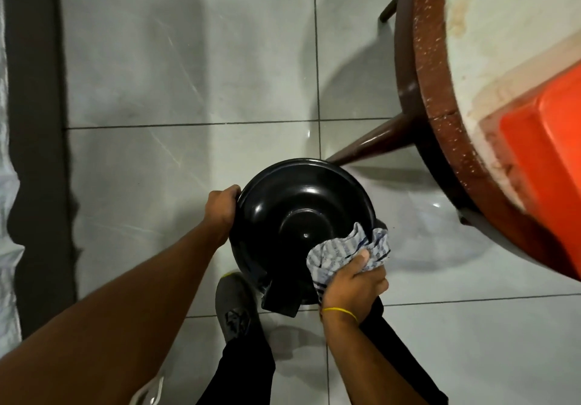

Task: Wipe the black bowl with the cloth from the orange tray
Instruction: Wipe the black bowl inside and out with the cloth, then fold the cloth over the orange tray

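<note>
Left hand [221,208] gripping left rim of glossy round black bowl [294,213], holding it up over pale tiled floor [188,74]. Right hand [353,285] clutching crumpled blue-and-white striped cloth [349,252], pressing it on bowl's near right rim. Orange plastic tray [547,159] lying on round table [440,106], far right of both hands.

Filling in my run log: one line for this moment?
left hand: grips black bowl rim | right hand: presses cloth on rim | orange tray: on table
</note>
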